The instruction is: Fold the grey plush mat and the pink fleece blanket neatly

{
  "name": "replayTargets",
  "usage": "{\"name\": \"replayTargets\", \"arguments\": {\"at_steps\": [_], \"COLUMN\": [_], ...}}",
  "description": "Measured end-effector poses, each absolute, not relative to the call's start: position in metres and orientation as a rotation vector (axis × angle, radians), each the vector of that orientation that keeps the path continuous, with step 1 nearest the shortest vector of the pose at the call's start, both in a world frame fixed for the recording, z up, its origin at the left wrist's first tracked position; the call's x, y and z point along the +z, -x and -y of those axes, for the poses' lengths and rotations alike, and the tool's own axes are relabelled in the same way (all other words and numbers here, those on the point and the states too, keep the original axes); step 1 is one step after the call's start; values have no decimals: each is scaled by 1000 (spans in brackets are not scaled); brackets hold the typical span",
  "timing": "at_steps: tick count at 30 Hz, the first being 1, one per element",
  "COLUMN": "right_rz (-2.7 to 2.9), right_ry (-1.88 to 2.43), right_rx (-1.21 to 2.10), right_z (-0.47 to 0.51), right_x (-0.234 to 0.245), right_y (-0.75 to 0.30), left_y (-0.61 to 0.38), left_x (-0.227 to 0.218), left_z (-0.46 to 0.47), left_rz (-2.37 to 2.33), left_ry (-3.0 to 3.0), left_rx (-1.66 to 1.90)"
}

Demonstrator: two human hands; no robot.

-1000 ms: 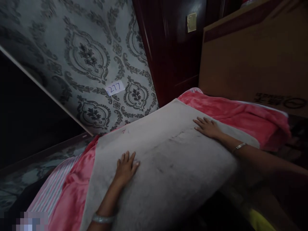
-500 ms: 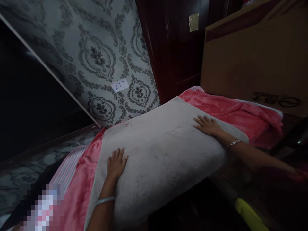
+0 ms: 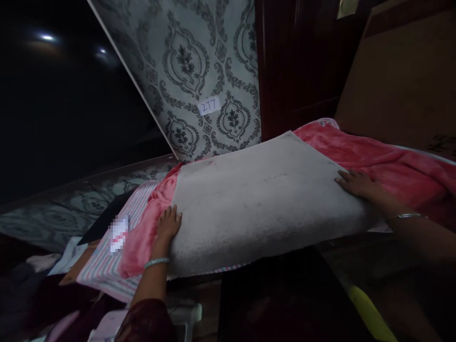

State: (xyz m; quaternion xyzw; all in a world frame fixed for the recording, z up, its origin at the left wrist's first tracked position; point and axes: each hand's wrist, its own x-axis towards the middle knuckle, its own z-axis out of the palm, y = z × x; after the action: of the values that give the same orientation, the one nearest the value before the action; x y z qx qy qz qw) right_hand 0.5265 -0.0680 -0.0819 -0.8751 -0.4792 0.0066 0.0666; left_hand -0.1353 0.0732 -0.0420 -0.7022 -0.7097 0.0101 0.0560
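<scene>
A pale grey cloth (image 3: 256, 190) with faint dark marks lies spread over a pink plush blanket (image 3: 359, 147), its front bending down over the near edge. My left hand (image 3: 169, 223) rests with straight fingers on the cloth's left edge, where it borders the pink blanket. At the right side of the cloth, my right hand (image 3: 358, 184) lies palm down, fingers stretched out. Neither hand grips anything visible. A striped fabric (image 3: 137, 204) shows under the blanket at the left. What lies beneath all these layers is hidden.
A patterned wall (image 3: 185, 61) with a paper label (image 3: 209, 105) stands behind, beside a large dark panel (image 3: 71, 104). A dark red door (image 3: 295, 71) and a big cardboard box (image 3: 402, 80) are at the right. A yellow-green object (image 3: 370, 313) sits low at the front right.
My view has turned left. My left hand has shifted to the cloth's left edge, and my right hand has moved outward to its right side. The cloth looks flatter and smoother.
</scene>
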Motion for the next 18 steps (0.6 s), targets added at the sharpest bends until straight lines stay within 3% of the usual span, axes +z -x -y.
{"name": "replayTargets", "arguments": {"at_steps": [4,10,18], "right_rz": [1398,1374,1358], "right_ry": [2663,2634,2632], "right_rx": [195,60,-30], "right_z": [78,86,87], "right_x": [-76,-79,-85], "right_y": [-519,-507,-502], "left_y": [124,112,117], "left_x": [-41,-48,-55], "left_z": [-68,-64,-63], "left_rz": [2122,2200,2149], "left_ry": [2101,2034,2049], "left_rx": [-61,-304,-337]}}
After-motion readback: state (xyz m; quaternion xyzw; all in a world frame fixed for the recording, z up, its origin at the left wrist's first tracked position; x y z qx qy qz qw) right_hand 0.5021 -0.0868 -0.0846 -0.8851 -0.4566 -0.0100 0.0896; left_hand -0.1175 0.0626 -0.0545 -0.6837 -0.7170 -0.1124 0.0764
